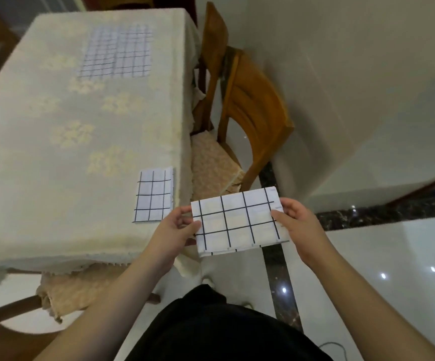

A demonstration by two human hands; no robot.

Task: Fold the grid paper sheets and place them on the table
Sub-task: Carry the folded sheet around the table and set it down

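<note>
Two hands are holding one folded sheet (237, 222) in the air, off the worktop's (54, 142) near right corner and above the floor (383, 256). Left hand (174, 230) is pinching the sheet's left edge, thumb lying on top and fingers curling beneath. Right hand (298, 222) is gripping the right edge the same way, thumb pressing on the upper face. This sheet is lying roughly level, tilting slightly, its black grid facing up; a lower layer is showing along its near edge.

Just left of the left hand, a second folded sheet (154, 195) is resting flat on the worktop close to the right edge. Well beyond it, toward the far end, an unfolded sheet stack (116, 52) is lying flat; the count of sheets there cannot be told owing to blur. A pale patterned cloth is covering the worktop.

Two wooden chairs (252, 113) are standing along the worktop's right side, the nearer one carrying a cushion (211, 168). Another cushioned chair (62, 293) is sitting at the near end.
</note>
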